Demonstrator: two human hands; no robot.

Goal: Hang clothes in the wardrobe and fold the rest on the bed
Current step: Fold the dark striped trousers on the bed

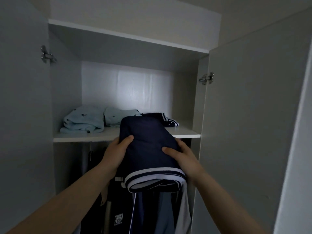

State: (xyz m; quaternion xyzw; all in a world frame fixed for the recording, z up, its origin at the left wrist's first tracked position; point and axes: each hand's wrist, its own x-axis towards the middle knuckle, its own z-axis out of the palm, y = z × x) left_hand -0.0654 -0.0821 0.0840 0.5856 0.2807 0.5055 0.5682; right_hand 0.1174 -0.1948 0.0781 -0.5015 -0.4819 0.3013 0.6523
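A folded navy garment (148, 149) with white-striped trim is held up in front of the open wardrobe, its far end over the edge of the white shelf (184, 132). My left hand (116, 152) grips its left side, thumb on top. My right hand (182, 156) grips its right side, thumb on top as well. On the shelf lie two folded light-blue garments (84, 120) and another navy piece with white stripes (167, 120). Below the shelf, dark and grey clothes (152, 210) hang in the wardrobe.
Both wardrobe doors stand open, the left door (22, 115) and the right door (253, 115), with metal hinges (206, 78) showing. A top panel (128, 36) closes the shelf compartment from above. The right part of the shelf is bare.
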